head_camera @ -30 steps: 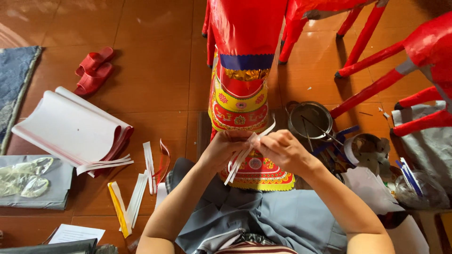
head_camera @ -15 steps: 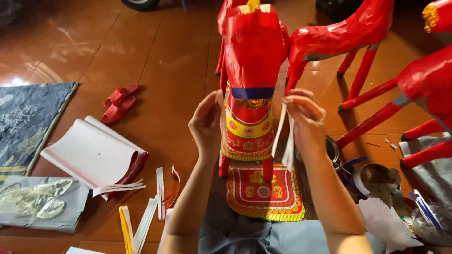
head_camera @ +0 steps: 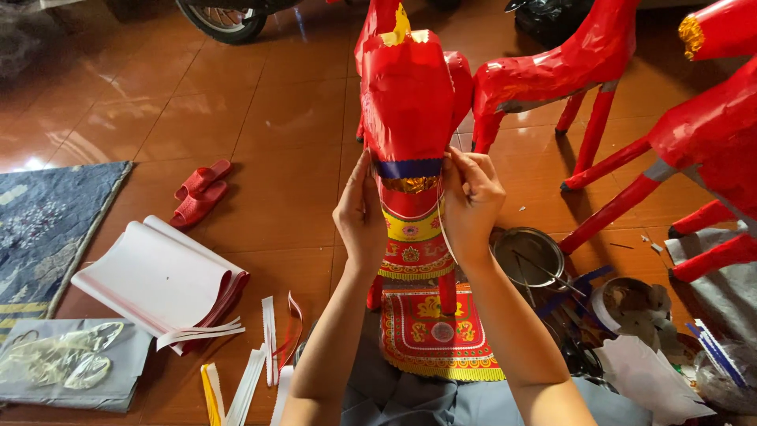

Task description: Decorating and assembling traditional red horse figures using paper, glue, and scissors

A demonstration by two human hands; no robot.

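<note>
Head view: red paper horse [head_camera: 410,102], upright on tiled floor [head_camera: 276,118] directly ahead, body wrapped in glossy red paper, blue band and gold fringe across the chest, yellow and red patterned panels hanging below, two red legs standing on a red and gold ornamental sheet [head_camera: 438,331]. Left hand [head_camera: 361,213] flat against the figure's left flank, fingers extended upward, pressing rather than clasping. Right hand [head_camera: 471,197] on the right flank, fingers curled at the blue band, pinching a thin white strip [head_camera: 443,229] that trails downward. Against half a second ago: both hands placed slightly higher on the chest, figure nearer and larger in view, patterned panels more fully seen. Left of the figure: stack of white sheets with red backing [head_camera: 158,280], loose white and yellow strips [head_camera: 260,363], pair of red sandals [head_camera: 199,192], blue mat [head_camera: 47,229], clear plastic wrapper on grey cloth [head_camera: 63,363]. Right: metal bowl [head_camera: 527,256], further red paper horses [head_camera: 568,59].
</note>
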